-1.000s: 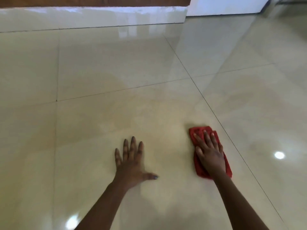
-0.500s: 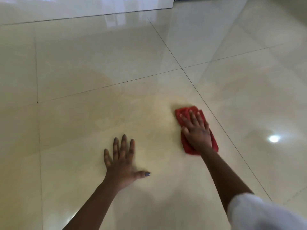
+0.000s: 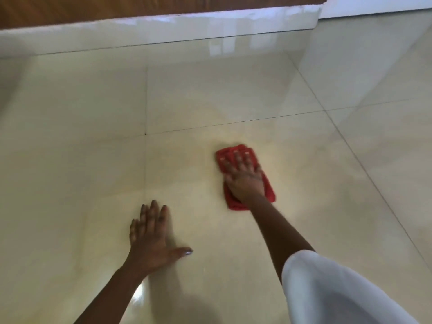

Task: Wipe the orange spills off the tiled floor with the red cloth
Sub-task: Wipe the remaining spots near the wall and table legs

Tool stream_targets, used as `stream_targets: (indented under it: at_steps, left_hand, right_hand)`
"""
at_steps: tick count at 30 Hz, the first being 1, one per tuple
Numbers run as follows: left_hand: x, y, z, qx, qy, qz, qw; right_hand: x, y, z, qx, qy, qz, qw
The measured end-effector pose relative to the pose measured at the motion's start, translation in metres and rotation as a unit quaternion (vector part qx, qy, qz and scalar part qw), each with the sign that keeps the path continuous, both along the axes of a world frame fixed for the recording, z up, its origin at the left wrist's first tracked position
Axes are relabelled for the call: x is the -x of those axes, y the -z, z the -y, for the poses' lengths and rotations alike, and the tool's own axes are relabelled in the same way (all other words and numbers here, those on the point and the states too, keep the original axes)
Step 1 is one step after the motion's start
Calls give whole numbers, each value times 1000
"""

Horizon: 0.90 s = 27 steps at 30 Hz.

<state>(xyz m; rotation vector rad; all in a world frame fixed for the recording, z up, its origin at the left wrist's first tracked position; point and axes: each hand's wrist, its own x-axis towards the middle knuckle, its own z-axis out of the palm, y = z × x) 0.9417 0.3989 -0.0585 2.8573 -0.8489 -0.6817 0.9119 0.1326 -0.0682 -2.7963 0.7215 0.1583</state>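
Since it is folded into a small flat pad, the red cloth [image 3: 230,152] reads as soft, light and limp. It should slide easily on glossy tile and bunch if pushed from one edge. Best hold is a flat palm on its middle, pressing down, no pinch needed.

It lies on the tiled floor [image 3: 210,97], on the tile nearest the person, close to that tile's far grout line and nearer its right seam.

The right hand [image 3: 244,177] lies flat on top, fingers straight and spread, pressing, not curled round it.

Orange spills [image 3: 236,134]: only a faint yellowish film past the cloth, hard to be sure.

The left hand [image 3: 149,235] is flat on bare tile, thumb out, holding nothing, well apart from the cloth.

A white sleeve [image 3: 327,288] shows at the near right.
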Motion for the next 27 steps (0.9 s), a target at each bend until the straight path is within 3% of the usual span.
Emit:
stream_targets:
  at_steps: [3,4,7,8,11,14,17,20,23,25,27]
  left_hand:
    - [5,-3,-10,-2,-54,-21,998]
    - [7,-2,-10,7,-63,-28,998]
    - [5,-3,-5,-38,-35,-47,998]
    - [-3,-3,-67,-52,-88,-68,992]
    - [-8,-1,-61,-49,-75,-71,993]
    - [-12,-6,-54,-17,-70,-46,996]
    - [10,-1,-76,-19,-84,-27,996]
    - [48,0,-95,-5,-124,-15,992]
    - [62,7,-98,-10,-55,-20,998]
    - [66,9,-88,1,-10,-29,1000]
    - [72,7,-79,31,-2,-27,999]
  right_hand:
    - [12,1,-55,-35,-199,-1,979]
    - [25,2,-54,-40,-219,8,975]
    - [34,7,-18,-21,-122,56,991]
    - [-17,11,-67,-40,-130,35,990]
    - [-66,2,-79,-17,-31,-8,999]
    - [-66,7,-125,-4,-210,13,978]
    - [3,12,-184,-21,-340,49,939]
    - [66,10,-148,-8,-292,47,955]
    - [76,8,-74,21,-87,49,995]
    - [65,6,-64,7,33,17,999]
    - [74,5,-97,24,-26,38,999]
